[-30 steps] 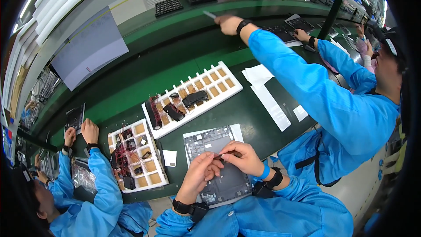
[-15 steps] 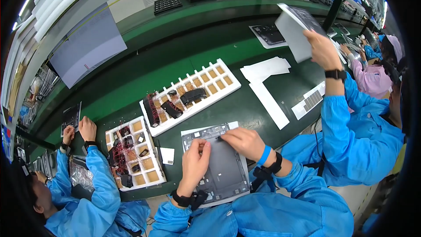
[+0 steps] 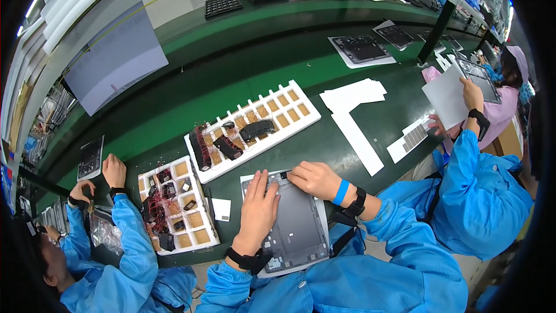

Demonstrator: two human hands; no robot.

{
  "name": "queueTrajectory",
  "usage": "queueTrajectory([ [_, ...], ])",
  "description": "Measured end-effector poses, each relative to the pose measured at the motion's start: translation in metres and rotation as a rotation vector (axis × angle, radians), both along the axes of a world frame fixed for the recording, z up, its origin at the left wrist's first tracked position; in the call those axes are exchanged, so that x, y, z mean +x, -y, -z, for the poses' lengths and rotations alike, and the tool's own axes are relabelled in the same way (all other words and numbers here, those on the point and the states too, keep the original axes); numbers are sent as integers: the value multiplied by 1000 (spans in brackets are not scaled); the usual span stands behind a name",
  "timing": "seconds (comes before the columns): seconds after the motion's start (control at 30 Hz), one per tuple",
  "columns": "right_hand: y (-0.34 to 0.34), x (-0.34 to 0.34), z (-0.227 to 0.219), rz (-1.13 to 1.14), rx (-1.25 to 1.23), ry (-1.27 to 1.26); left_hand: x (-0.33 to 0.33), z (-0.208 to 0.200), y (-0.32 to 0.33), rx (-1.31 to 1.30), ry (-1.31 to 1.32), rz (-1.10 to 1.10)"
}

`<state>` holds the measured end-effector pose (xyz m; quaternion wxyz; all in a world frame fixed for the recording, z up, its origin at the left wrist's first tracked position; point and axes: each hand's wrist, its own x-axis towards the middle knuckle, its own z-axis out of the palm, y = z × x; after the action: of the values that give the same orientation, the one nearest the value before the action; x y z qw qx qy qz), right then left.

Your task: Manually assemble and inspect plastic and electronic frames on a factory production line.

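While the left hand [image 3: 257,213] lies over the upper left of a grey device shell [image 3: 298,226], its grip apart and fingers extended, the right hand [image 3: 314,179] rests at the shell's top edge, fingers bent; whether that grip is clamped on anything cannot be told. Shell: on white sheet [image 3: 321,211], green table [image 3: 313,150]. Beyond it: white foam tray [image 3: 260,145], dark parts [image 3: 256,130] inside.
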<state>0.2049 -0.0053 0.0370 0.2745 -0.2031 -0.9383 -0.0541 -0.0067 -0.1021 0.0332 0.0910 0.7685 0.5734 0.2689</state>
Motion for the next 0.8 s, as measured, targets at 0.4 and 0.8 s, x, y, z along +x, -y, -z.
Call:
queueTrajectory([
  [0.4, 23, -3, -1, 164, -183, -32, -2, -1, 2, -28, 41, 9],
  [0.8, 59, -4, 9, 294, -439, -304, 8, -5, -2, 85, -185, -17],
])
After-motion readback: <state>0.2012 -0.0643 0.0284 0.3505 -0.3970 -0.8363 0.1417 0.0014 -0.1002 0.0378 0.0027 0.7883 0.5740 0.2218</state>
